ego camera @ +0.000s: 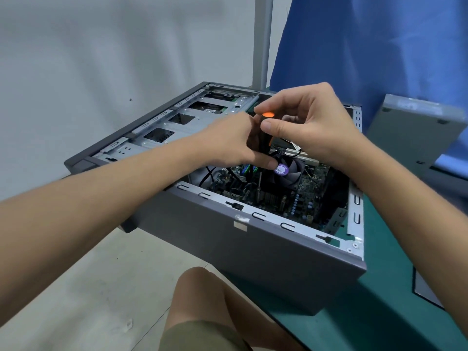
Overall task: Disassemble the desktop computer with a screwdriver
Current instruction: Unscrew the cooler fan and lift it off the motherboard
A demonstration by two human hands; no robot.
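A: Where is the screwdriver (264, 138)?
B: It stands almost straight up over the open computer case (253, 249), between the two hands.
A: What is the left grip (228, 140) doing?
B: Its fingers are curled round the low part of the black handle, from the left side. Its thumb shows right by the purple sticker (281, 169) on the fan (295, 174).
A: And the right grip (311, 122)?
B: It pinches the top of the handle with thumb and pointer finger, by the orange cap. So both grips hold the same tool, the right one higher up.
A: Where does the metal rod go?
B: It goes down from under the left grip into the case, just left of the fan. The tip is down by the motherboard (304, 198). I cannot tell what it touches.
A: How does the case lie?
B: On its side, with the open side up. Its right part is on the green surface (379, 287). Its near left corner sticks out past the edge, over the floor (101, 274).
A: What else is there?
B: Metal drive bays (177, 122) are at the far left of the case. A grey metal panel (415, 133) is to the right of the case. A blue cloth (379, 46) hangs at the far right. Near us is the person's bare knee (200, 295).
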